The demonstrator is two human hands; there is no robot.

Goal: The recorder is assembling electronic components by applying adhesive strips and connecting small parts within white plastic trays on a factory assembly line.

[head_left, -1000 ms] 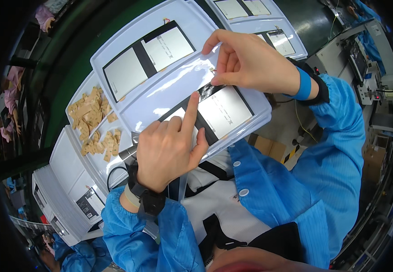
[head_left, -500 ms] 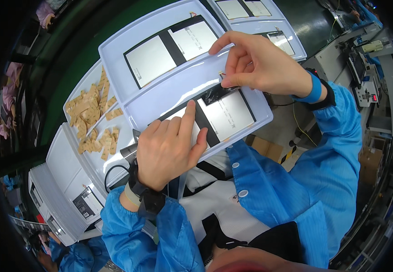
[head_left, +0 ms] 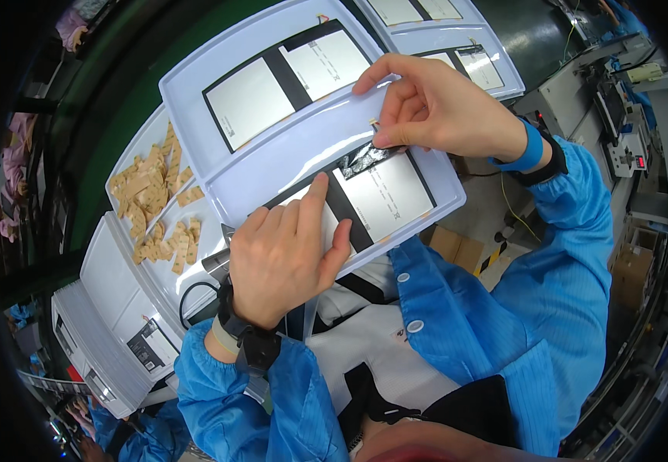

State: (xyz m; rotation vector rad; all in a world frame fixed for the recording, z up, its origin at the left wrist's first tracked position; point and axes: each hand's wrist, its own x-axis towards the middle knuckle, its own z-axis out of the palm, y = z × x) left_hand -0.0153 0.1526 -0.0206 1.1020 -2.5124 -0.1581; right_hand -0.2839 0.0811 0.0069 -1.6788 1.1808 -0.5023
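Note:
In the near compartment of a white plastic tray (head_left: 249,181) lies a flat battery pack (head_left: 396,200) with silvery white panels, a black border and a small wire connector. My left hand (head_left: 276,258) rests over the left part of the pack, fingers spread and the index fingertip at its black middle band. At the pack's far edge, my right hand (head_left: 449,112) pinches a shiny, wrinkled black film strip (head_left: 365,159) between thumb and fingers. Part of the strip is hidden under those fingertips. A similar battery pack (head_left: 253,100) lies in the far compartment, touched by neither hand.
Yellowish paper strips (head_left: 145,181) lie heaped in a white tray to the left. Stacked white trays (head_left: 110,308) stand below them. Another tray (head_left: 507,69) with packs is at the upper right. A cardboard box (head_left: 457,250) sits on the floor.
The black film strip looks more wrinkled and catches more light. The tray's far end has shifted slightly left in the picture. Both hands stay in nearly the same places.

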